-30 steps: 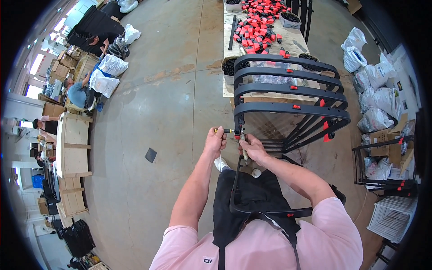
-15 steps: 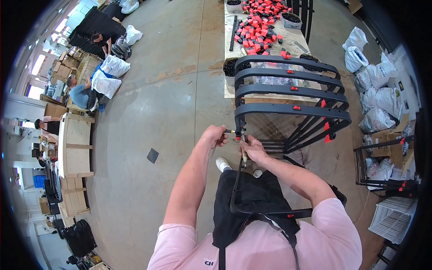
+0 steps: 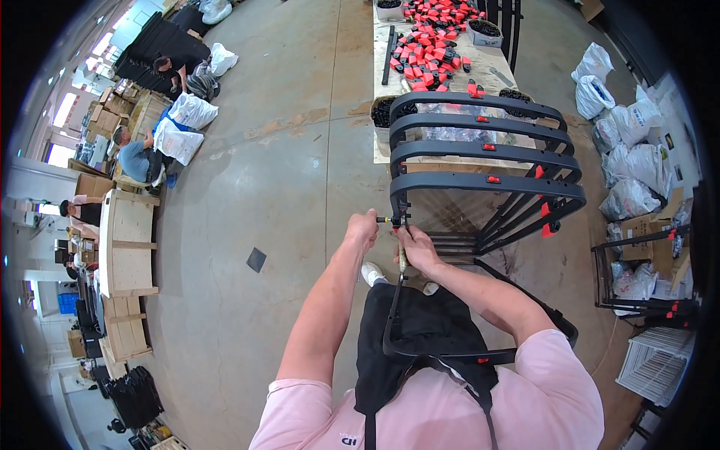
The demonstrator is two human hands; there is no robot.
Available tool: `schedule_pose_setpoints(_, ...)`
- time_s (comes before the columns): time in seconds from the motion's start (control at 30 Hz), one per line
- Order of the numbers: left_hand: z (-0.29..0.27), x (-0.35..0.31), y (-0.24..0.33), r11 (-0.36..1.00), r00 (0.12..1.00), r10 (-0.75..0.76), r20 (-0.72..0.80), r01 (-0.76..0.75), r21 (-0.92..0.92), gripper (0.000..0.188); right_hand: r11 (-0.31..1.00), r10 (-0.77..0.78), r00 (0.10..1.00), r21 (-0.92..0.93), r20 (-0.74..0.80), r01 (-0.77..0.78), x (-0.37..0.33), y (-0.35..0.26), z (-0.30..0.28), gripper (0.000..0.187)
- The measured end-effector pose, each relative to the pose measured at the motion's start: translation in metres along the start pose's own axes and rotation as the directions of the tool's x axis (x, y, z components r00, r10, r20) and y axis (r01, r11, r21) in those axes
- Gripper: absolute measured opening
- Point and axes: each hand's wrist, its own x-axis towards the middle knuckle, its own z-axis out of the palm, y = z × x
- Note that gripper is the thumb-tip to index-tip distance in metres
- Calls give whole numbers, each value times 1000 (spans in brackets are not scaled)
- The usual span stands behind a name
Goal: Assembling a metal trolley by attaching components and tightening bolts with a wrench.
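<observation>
A black tubular frame (image 3: 439,355) with rounded corners rests against my dark apron, a red clip on its near bar. My left hand (image 3: 363,228) is closed around a slim, dark-shafted tool (image 3: 383,220) that points right at the joint beside the stacked frames. On the other side, my right hand (image 3: 420,249) wraps round a long, pale, metallic tool (image 3: 403,261) held nearly upright along the frame's side tube; its exact kind is unclear. Both hands are close together, just below the lowest bar of several stacked black frames (image 3: 480,182) with red clips.
Beyond the frames stands a wooden table (image 3: 487,69) bearing a pile of red and black plastic parts (image 3: 435,52) and tubs of small black pieces (image 3: 484,33). White sacks (image 3: 630,161) line the right. Wooden crates (image 3: 129,244) and other people are at left.
My left hand has turned slightly and its fingers look more tightly curled. The right hand has shifted a little to the left with its tool. The frames have hardly moved.
</observation>
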Motion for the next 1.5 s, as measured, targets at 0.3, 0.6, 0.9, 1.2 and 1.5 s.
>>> schedule_pose_setpoints(0.3, 2, 2, -12, 990, 988, 136, -77, -133, 41, 39, 989, 90, 996, 121, 2, -90, 6, 0, 7, 41)
schedule_pose_setpoints(0.6, 4, 12, -22, 973, 963, 224, -150, -212, 94, 43, 959, 178, 982, 209, 68, -189, 4, -10, 6, 40)
schedule_pose_setpoints(0.9, 1, 16, -29, 961, 957, 258, -136, -239, 137, 44, 919, 249, 960, 280, 128, -276, 5, -16, 2, 39)
schedule_pose_setpoints(1.2, -38, 12, -18, 930, 993, 72, 90, -34, -366, 27, 960, 199, 966, 232, -165, -159, 0, -1, -23, 37)
schedule_pose_setpoints(1.5, -28, -19, -42, 938, 944, 329, 31, -331, 100, 29, 485, -544, 799, -682, 256, 548, -123, -153, -113, 28)
